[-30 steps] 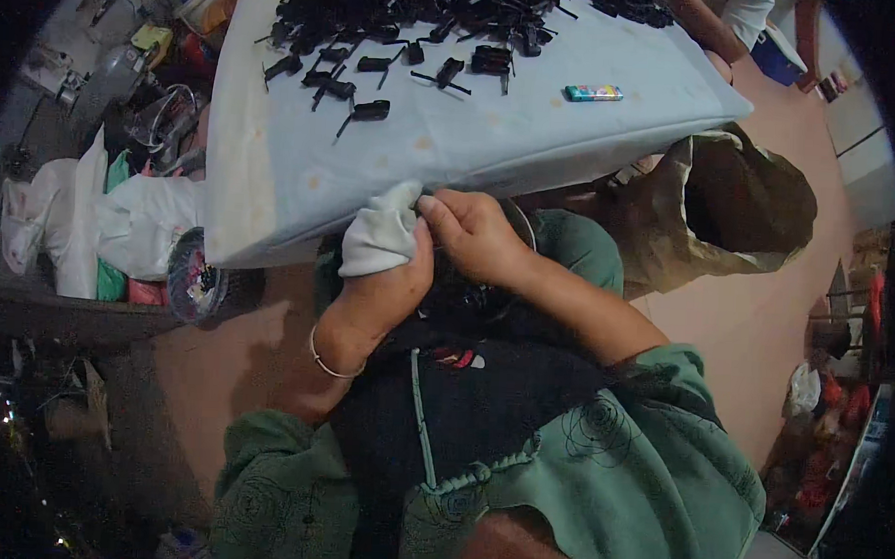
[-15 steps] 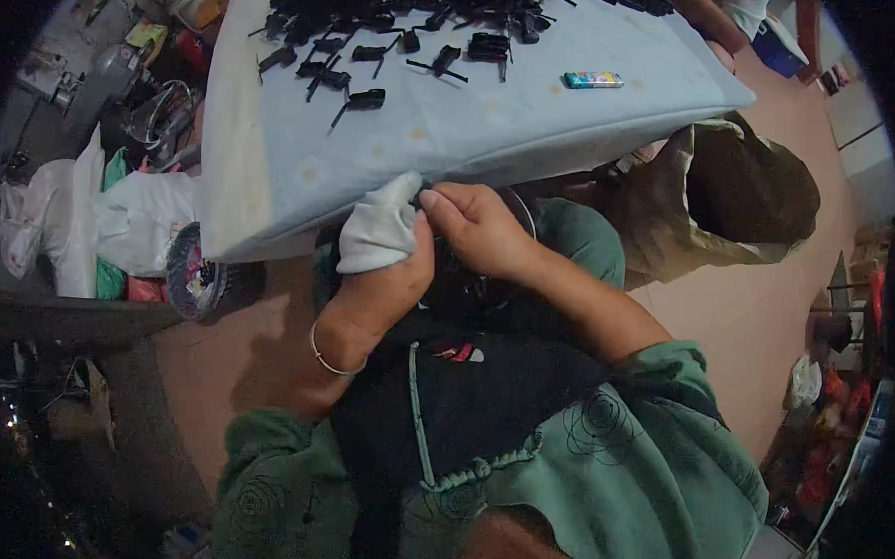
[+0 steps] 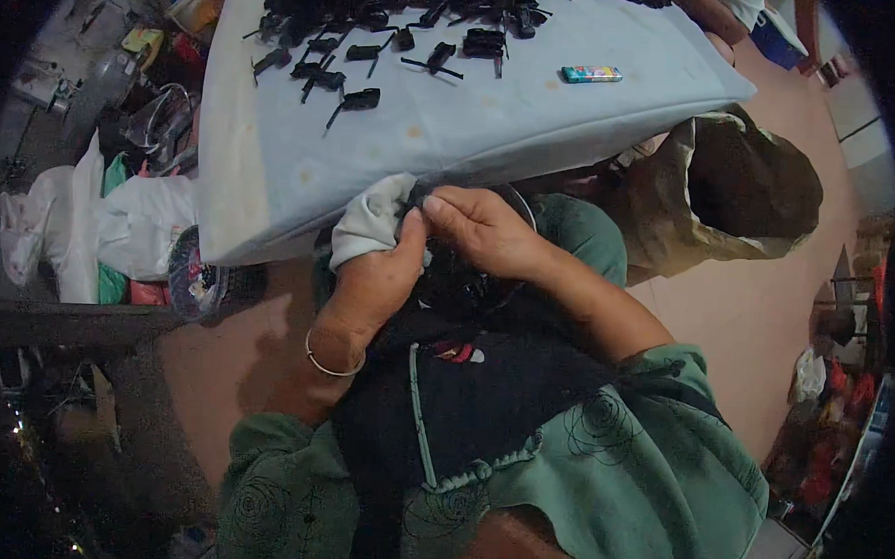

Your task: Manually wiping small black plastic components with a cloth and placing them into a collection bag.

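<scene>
In the head view, the left hand [image 3: 388,269] sits slightly further left than half a second ago, its thumb now more apart from the white cloth [image 3: 368,221], whose folds look looser; this suggests a shift of grip, with the work on the small dark piece [image 3: 420,192] unfinished; the left fingers grasp the cloth, and the right hand [image 3: 494,237] pinches thumb against forefinger, apparently on that piece, though its shape is too hidden to tell; it lies between the two sets of fingertips, just right of the cloth.

Counted: two hands, one cloth, one dark piece in the fingers; one bracelet [image 3: 334,367] below the left fingers; one lighter [image 3: 591,74] beyond and right of the right fingers; one open bag [image 3: 670,214] further right; the black parts [image 3: 360,99] beyond the fingertips overlap too much to count.
</scene>
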A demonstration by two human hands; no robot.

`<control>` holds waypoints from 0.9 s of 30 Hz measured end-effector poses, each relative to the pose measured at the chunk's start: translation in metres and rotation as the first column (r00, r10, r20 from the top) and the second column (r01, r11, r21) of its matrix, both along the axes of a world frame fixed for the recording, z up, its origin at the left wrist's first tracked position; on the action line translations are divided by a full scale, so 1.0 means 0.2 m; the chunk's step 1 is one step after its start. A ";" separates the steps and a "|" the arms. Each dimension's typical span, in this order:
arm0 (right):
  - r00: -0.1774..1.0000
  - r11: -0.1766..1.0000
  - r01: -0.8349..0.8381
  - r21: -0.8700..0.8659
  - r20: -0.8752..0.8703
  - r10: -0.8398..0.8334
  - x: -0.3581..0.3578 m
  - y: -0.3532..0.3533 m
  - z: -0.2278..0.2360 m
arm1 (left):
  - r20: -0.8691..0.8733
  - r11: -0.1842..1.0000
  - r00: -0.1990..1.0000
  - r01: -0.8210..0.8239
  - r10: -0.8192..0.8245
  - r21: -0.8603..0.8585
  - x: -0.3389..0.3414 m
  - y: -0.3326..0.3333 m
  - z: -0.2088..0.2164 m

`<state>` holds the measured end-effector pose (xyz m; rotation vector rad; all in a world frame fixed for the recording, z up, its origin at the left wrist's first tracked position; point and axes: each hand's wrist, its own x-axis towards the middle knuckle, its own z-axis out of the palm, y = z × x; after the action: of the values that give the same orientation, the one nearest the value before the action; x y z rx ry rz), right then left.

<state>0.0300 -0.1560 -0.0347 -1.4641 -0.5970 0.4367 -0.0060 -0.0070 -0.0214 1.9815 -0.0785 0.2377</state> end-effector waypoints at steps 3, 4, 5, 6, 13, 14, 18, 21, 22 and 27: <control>1.000 0.999 0.020 -0.027 -0.014 -0.021 0.00 0.02 0.00 | -0.008 0.998 1.000 0.006 -0.006 -0.058 -0.01 -0.02 0.00; 0.998 0.998 0.056 -0.043 0.013 -0.055 0.00 0.02 0.00 | -0.013 0.998 1.000 0.001 -0.002 -0.065 -0.01 -0.02 0.00; 0.995 0.994 0.091 -0.057 0.040 -0.089 -0.01 0.03 -0.01 | -0.011 0.998 1.000 0.000 -0.001 -0.065 -0.01 -0.02 0.02; 0.995 0.994 0.093 -0.058 0.041 -0.091 -0.02 0.04 -0.02 | 0.126 0.995 0.992 -0.007 -0.006 0.104 -0.01 -0.03 0.04; 0.953 0.952 0.299 0.065 0.023 -0.301 -0.06 0.12 -0.07 | 0.228 0.979 0.974 -0.044 -0.003 0.200 -0.01 -0.02 -0.01; 0.955 0.954 0.292 0.067 0.036 -0.295 -0.07 0.11 -0.05 | 0.228 0.979 0.974 -0.046 -0.001 0.200 -0.01 -0.01 0.00; 0.966 0.960 0.258 0.109 -0.014 -0.258 -0.06 0.09 0.02 | 0.143 0.992 0.990 -0.011 -0.007 0.126 0.00 -0.01 0.03; 0.980 0.980 0.195 0.033 -0.047 -0.194 -0.04 0.08 0.03 | 0.263 0.957 0.964 -0.034 -0.045 0.287 -0.01 0.00 0.05; 0.982 0.985 0.170 -0.028 -0.080 -0.172 -0.03 0.08 0.03 | 0.344 0.914 0.933 -0.049 -0.102 0.403 -0.02 0.00 0.05; 0.970 0.970 0.238 -0.043 0.059 -0.235 -0.05 0.07 0.02 | 0.150 0.996 0.986 0.057 -0.066 0.062 0.00 -0.03 0.06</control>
<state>0.0206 -0.1429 -0.0308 -1.5769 -0.4493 0.2268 -0.0064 -0.0121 -0.0084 2.0125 -0.2472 0.3493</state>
